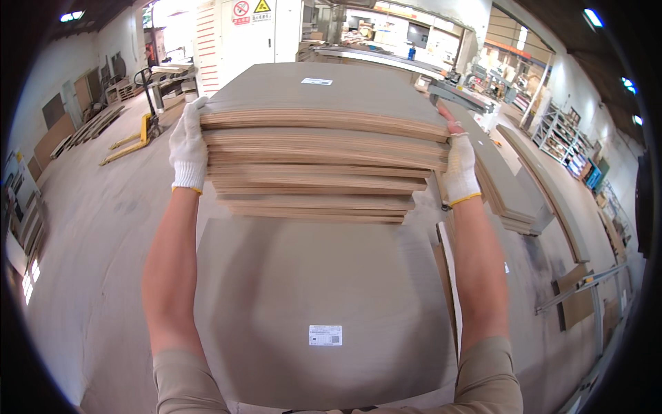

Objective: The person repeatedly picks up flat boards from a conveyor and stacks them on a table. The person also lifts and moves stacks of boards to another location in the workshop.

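A yellow pallet jack (141, 138) stands well left of the grey-faced plywood panel stack (324, 146). The gloved left hand (187, 146) lies against the stack's left edge, near its top; whether its fingers grasp the panels I cannot tell. On the near side of the stack, lower, is a labelled grey panel (324, 276). The right hand (460, 157), gloved with bare fingertips, touches the stack's right edge, fingers extended, their grasp likewise unclear. Long grey boards (507, 183) lie right of the stack; a metal rack (562, 138) stands farther right of it.

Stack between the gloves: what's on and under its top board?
On the top board: a white label. Under it: stacked boards, near edges showing; faces mostly covered. Whatever supports them is hidden.
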A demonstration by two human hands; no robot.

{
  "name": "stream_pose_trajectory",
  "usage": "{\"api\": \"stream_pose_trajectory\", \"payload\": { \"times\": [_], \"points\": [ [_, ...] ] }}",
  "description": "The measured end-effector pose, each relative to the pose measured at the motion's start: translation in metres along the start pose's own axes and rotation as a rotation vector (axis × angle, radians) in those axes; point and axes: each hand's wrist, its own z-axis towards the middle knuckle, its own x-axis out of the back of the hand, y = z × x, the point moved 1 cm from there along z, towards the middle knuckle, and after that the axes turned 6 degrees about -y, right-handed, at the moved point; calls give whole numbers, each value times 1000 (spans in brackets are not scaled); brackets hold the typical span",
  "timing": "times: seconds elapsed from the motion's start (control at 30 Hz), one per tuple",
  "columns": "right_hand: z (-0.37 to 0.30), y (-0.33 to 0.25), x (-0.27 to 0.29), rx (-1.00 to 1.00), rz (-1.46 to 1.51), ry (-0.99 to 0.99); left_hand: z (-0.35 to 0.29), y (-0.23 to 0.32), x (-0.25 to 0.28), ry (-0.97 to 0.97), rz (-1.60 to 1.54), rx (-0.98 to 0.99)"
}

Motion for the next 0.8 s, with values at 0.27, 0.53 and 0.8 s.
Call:
{"api": "stream_pose_trajectory", "payload": {
  "times": [0.27,0.53,0.8],
  "points": [
    [-9,9,6,308,-180,99,-5,-3,-14,243,-286,47],
    [-10,7,4,414,-502,220,-14,1,-17,312,-234,109],
    [-23,-4,10,397,-656,159,-3,-45,-5,269,254,-210]
  ]
}}
